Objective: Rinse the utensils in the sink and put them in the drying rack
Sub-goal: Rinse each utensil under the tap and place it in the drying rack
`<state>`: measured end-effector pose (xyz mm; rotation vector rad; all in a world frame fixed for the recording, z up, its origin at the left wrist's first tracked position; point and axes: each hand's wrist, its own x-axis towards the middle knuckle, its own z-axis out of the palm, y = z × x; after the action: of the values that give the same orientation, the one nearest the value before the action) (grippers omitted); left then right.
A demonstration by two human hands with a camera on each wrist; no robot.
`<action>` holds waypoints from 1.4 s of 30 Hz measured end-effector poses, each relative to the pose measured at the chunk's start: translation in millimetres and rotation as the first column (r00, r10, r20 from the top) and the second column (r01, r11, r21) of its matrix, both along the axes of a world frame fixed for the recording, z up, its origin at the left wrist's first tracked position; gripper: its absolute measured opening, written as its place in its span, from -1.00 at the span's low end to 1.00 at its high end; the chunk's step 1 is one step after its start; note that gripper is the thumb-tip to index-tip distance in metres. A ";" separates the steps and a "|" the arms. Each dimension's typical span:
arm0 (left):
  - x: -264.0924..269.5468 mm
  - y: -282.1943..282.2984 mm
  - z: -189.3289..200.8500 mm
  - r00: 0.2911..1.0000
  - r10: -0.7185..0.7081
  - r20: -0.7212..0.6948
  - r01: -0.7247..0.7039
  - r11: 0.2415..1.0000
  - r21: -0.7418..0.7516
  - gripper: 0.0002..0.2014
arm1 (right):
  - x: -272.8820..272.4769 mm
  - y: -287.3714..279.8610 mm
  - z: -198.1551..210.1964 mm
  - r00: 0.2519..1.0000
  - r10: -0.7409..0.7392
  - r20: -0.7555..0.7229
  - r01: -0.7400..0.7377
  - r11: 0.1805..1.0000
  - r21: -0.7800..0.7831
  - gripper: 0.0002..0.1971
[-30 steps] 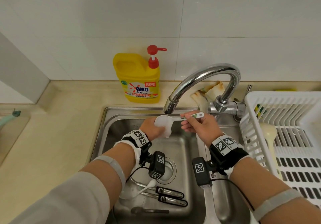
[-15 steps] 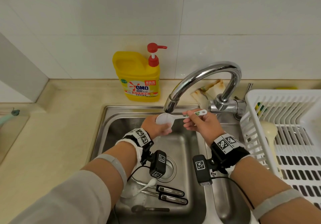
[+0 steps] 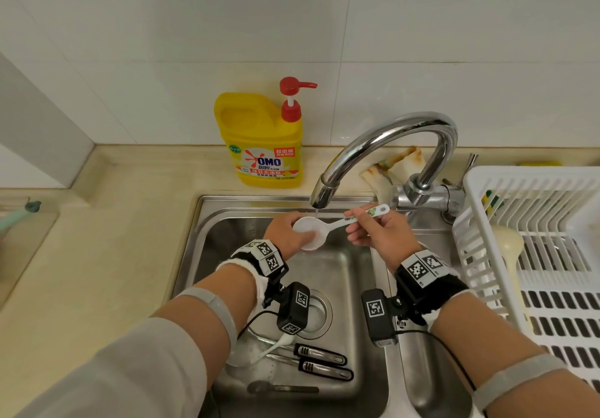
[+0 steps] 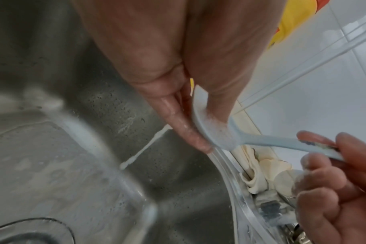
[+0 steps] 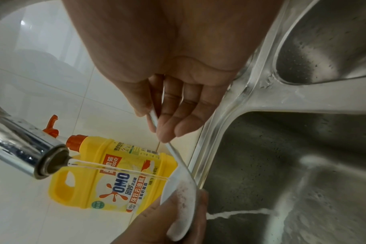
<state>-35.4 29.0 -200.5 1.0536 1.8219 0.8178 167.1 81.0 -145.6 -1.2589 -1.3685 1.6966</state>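
Your right hand (image 3: pixel 380 236) pinches one white spoon (image 3: pixel 328 226) by its handle; your left hand (image 3: pixel 285 232) cups its bowl; four utensils (image 3: pixel 311 359) lie in the sink (image 3: pixel 207 242).

Spoon (image 3: pixel 311 232) under faucet (image 3: pixel 383 145), over sink (image 3: pixel 207 255)

A: Item, left hand (image 3: pixel 285 234): black wristband with white square-code tags, white cuff, black camera block, cable, grey forearm strap, pale sleeve at lower left.

B: Right hand (image 3: pixel 378 237): listed the same, sleeve not shown.
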 end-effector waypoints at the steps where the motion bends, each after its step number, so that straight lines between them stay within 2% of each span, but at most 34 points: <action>1: 0.8 -1.2 0.1 0.997 0.047 0.068 -0.046 0.999 -0.010 -0.69 | 0.1 0.0 0.6 1.000 0.007 -0.004 -0.007 1.000 -0.001 -0.77; 3: 1.2 -2.0 0.7 0.984 0.110 0.141 -0.102 0.993 -0.067 -0.73 | 0.2 -0.1 0.8 1.000 0.006 -0.008 -0.006 1.000 0.003 -0.78; 5: 0.2 -1.4 -0.6 0.983 0.119 0.139 -0.104 0.989 -0.105 -0.70 | 0.3 -0.4 -0.7 1.000 -0.008 0.002 0.008 1.000 0.013 -0.78; 8: -0.5 -1.8 -2.0 0.990 0.035 0.139 -0.024 0.997 -0.077 -0.67 | 0.4 -0.9 -4.7 1.000 -0.025 0.014 0.024 1.000 0.020 -0.78; 12: -0.4 -4.5 0.6 0.993 -0.024 0.118 0.034 0.996 -0.079 -0.46 | -1.8 -1.4 -4.2 1.000 -0.007 -0.016 0.007 1.000 0.002 -0.79; 16: -1.1 -6.0 -2.5 0.961 0.120 0.249 -0.090 0.988 -0.125 -0.73 | -3.6 -0.7 -1.2 0.997 0.040 -0.067 -0.040 0.999 0.001 -0.81; 18: 1.2 -4.1 0.6 0.929 0.191 0.317 -0.141 0.974 -0.175 -0.76 | -4.0 0.6 -1.7 0.997 0.031 -0.064 -0.030 0.999 0.014 -0.81; 21: 4.1 -5.3 9.3 0.916 0.172 0.363 -0.118 0.979 -0.165 -0.84 | -3.4 1.4 -5.4 0.999 -0.009 -0.046 0.010 1.000 0.025 -0.81; 23: 5.2 -5.5 13.0 0.933 0.100 0.346 -0.057 0.990 -0.131 -0.79 | -2.0 1.3 -8.3 0.998 -0.029 -0.049 0.030 0.999 0.012 -0.80; 25: 8.9 -7.7 19.7 0.925 0.126 0.359 -0.086 0.988 -0.125 -0.69 | -0.8 1.1 -9.4 0.997 -0.041 -0.064 0.040 0.999 -0.014 -0.80; 28: 11.2 -5.3 19.9 0.953 0.074 0.295 -0.054 0.996 -0.074 -0.57 | 0.6 -0.1 -7.1 0.996 -0.051 -0.079 0.048 0.998 -0.036 -0.80; 32: 13.6 -3.1 19.5 0.937 0.161 0.310 -0.138 0.986 -0.096 -0.69 | 4.7 -0.1 -1.2 0.994 -0.079 -0.072 0.076 0.996 -0.044 -0.78; 36: 19.2 -7.0 28.0 0.918 0.125 0.377 -0.097 0.991 -0.091 -0.77 | 6.9 0.3 -1.7 0.996 -0.080 -0.031 0.079 0.997 -0.023 -0.76; 39: 21.0 -6.2 30.9 0.897 0.080 0.434 -0.036 0.994 -0.107 -0.70 | 5.8 -0.7 -2.7 0.997 -0.081 0.011 0.081 0.997 -0.001 -0.76; 42: 21.7 -6.8 26.5 0.913 0.083 0.399 -0.049 0.994 -0.094 -0.56 | 3.8 -0.4 -2.2 0.995 -0.079 0.063 0.077 0.996 0.034 -0.76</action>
<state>-13.7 22.2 -174.0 0.7096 1.5288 0.9165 170.9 80.6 -147.8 -1.3426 -1.3597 1.5878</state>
